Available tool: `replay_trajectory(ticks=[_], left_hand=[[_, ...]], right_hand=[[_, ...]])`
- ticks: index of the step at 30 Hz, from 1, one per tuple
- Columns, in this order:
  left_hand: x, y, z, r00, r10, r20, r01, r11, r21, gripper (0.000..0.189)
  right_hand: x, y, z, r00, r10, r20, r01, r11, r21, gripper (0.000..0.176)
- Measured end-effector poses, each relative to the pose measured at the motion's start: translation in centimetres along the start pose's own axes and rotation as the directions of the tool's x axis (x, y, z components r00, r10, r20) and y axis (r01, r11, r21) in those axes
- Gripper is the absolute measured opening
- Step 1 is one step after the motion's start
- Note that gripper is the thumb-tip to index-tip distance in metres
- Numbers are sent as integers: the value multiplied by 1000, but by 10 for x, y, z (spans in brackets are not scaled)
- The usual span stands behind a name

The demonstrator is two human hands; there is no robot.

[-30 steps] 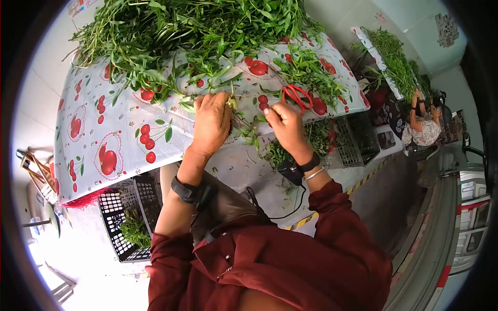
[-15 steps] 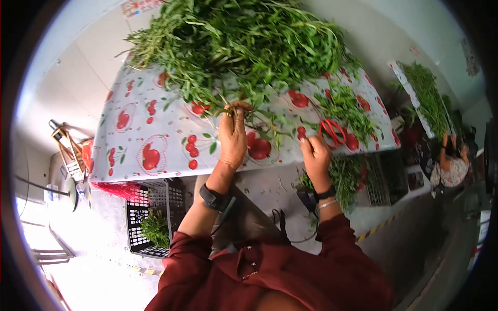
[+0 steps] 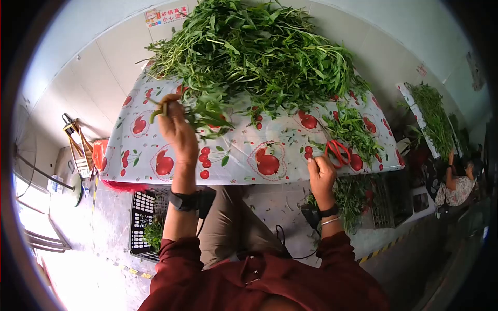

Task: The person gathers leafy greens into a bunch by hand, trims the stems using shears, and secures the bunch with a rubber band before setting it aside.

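Note:
My left hand (image 3: 178,129) is closed around a small bunch of leafy green stems (image 3: 205,115), held above the left part of the table. Leaves hang out to its right and the cut stem ends point left. My right hand (image 3: 322,178) is at the table's front edge, thumb and fingers pinched together. Whatever may be between those fingertips cannot be made out. Just beside it lie red-handled scissors (image 3: 338,154), their blades pointing away. A big heap of long leafy greens (image 3: 259,57) covers the back of the table, and a smaller pile of greens (image 3: 350,132) lies right of centre.
The table has a white cherry-and-pomegranate cloth (image 3: 233,166). Below its front edge stand a black crate (image 3: 142,215) with some greens and, at right, more greens (image 3: 350,199). A folding stool (image 3: 78,145) is at left. Another person (image 3: 456,186) sits at a greens-covered table (image 3: 433,116).
My left hand has moved left across the table with the bunch of stems, away from the middle. My right hand stays near the scissors. The view has shifted slightly.

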State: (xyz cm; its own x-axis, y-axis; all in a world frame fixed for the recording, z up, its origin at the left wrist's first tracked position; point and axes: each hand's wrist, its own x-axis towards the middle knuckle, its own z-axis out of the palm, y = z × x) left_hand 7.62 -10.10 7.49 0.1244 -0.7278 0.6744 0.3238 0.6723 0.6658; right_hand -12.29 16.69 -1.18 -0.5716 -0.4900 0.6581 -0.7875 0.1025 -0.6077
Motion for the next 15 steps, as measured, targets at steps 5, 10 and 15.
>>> replay_trajectory(ticks=[5, 10, 15], left_hand=[[13, 11, -18, 991, 137, -2, -135, 979, 154, 15], [24, 14, -30, 916, 386, 107, -393, 816, 424, 13], [18, 15, -25, 887, 424, 183, -458, 763, 456, 19]], right_hand=[[-1, 2, 0, 1000, -6, 5, 6, 1000, -18, 16], [0, 1, 0, 1000, -28, 7, 28, 1000, -13, 16], [0, 2, 0, 999, -32, 8, 31, 999, 4, 17]])
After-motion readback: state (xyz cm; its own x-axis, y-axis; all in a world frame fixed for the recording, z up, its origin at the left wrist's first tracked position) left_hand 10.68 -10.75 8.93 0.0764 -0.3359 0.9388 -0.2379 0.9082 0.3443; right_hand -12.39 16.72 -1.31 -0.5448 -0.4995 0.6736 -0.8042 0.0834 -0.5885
